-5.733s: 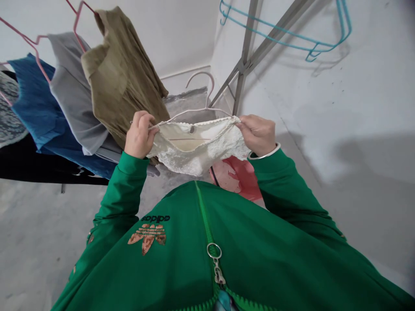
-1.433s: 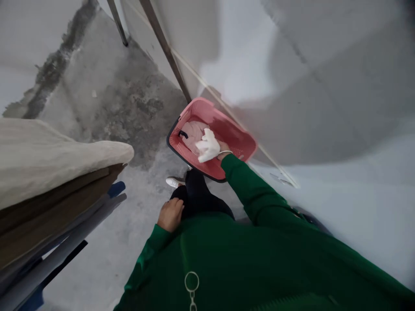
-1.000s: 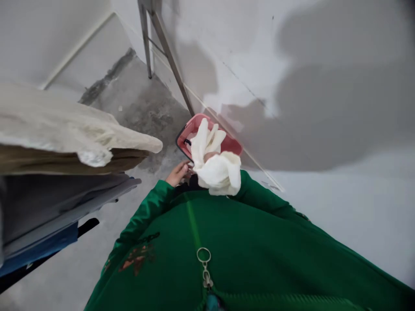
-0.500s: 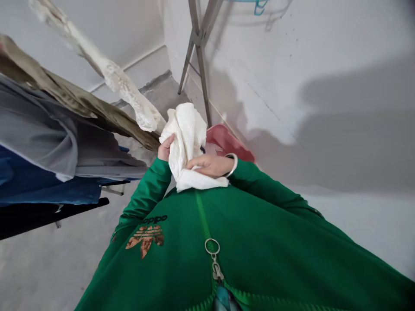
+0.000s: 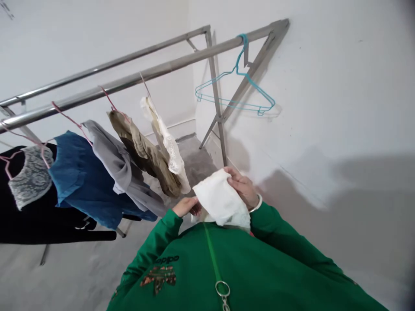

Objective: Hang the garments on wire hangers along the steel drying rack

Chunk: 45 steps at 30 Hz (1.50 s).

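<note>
A white cloth garment [image 5: 222, 201], partly folded over, is held in front of my chest. My right hand [image 5: 243, 189], with a pale bangle at the wrist, pinches its upper right edge between thumb and fingers. At the cloth's lower left side, my left hand [image 5: 188, 206] is closed with curled fingers against the fabric; the fingertips are partly hidden. Left of the cloth hangs a white lace garment [image 5: 170, 149], close to my left hand but apart from it.
A metal drying rack [image 5: 175, 65] stands ahead. Blue hangers [image 5: 238, 71] hang at its right end. An olive garment [image 5: 142, 151], a grey one [image 5: 116, 160], a blue one [image 5: 84, 172] and a black one [image 5: 29, 220] hang leftward. A white wall [image 5: 340, 108] is at right.
My view has tilted up, bringing the rack's rails and blue hangers into sight. My right hand has moved from the cloth's lower part to its upper right edge, and the cloth is spread flatter.
</note>
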Motion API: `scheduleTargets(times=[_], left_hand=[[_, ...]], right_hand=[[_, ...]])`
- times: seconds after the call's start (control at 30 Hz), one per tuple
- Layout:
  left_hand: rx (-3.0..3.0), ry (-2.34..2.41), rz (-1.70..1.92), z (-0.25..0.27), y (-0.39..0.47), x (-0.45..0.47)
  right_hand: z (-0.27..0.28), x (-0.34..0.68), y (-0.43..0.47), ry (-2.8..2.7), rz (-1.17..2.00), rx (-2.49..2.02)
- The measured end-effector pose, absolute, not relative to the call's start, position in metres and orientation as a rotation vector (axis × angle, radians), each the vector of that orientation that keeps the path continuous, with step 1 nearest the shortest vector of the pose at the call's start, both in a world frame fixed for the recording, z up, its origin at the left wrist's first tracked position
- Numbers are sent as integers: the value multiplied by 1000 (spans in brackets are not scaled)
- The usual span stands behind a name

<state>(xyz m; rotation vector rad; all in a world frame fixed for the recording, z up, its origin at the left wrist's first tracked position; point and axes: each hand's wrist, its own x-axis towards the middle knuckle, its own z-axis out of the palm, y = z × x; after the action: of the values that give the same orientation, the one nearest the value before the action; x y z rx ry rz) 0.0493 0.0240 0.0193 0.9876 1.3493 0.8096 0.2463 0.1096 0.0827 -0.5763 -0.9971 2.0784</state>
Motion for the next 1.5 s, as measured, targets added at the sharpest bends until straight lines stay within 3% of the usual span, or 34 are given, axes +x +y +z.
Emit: scheduleTargets(times=[0.2, 0.33, 0.53, 0.73, 1.1, 1.33, 1.5], left_hand=[[1473, 1214, 1239, 50, 20, 44], [1395, 1415, 1334, 70, 23, 42], [1267, 1568, 1438, 85, 28, 15], [1369, 1353, 1579, 88, 35, 11], [1446, 1024, 1037, 35, 59, 9], [1577, 896, 993, 37, 64, 37], [1559, 1016, 1078, 47, 65, 56]], right_hand=[[96, 221, 104, -1041, 2219, -343], [102, 214, 108, -1253, 2329, -277], [106, 221, 133, -1390, 2170, -466], [110, 223, 142, -1513, 1987, -484], [122, 229, 149, -1382, 1949, -518], [115, 231, 154, -1404, 2053, -318], [105, 230, 159, -1678, 1904, -353]])
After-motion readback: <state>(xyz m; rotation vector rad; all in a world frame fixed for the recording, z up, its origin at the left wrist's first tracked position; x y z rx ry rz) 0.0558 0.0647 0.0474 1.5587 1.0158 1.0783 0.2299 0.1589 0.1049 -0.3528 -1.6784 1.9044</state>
